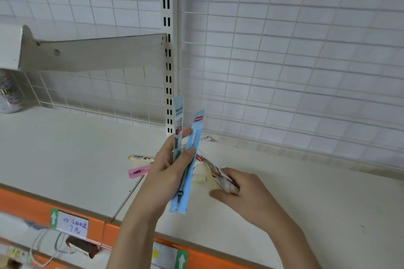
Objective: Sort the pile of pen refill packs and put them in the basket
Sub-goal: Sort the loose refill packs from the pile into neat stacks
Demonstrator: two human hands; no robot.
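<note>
Two hands over cream shelf, sorting refill packs.

Left hand pinches two blue packs upright, just above shelf. Right hand, beside it, fingers curled round a cream pack low over shelf. Pink pack and yellow pack lie flat left of the hands. Behind, slotted upright against wire grid.

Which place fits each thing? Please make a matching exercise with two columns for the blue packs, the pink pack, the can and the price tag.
Things:
1. blue packs
2. pink pack
3. can
4. price tag

Places:
A. on the orange shelf edge
B. lying on the shelf, left of the hands
C. held upright in the left hand
D. far left, under the bracket

Pairs: 1-C, 2-B, 3-D, 4-A
</note>
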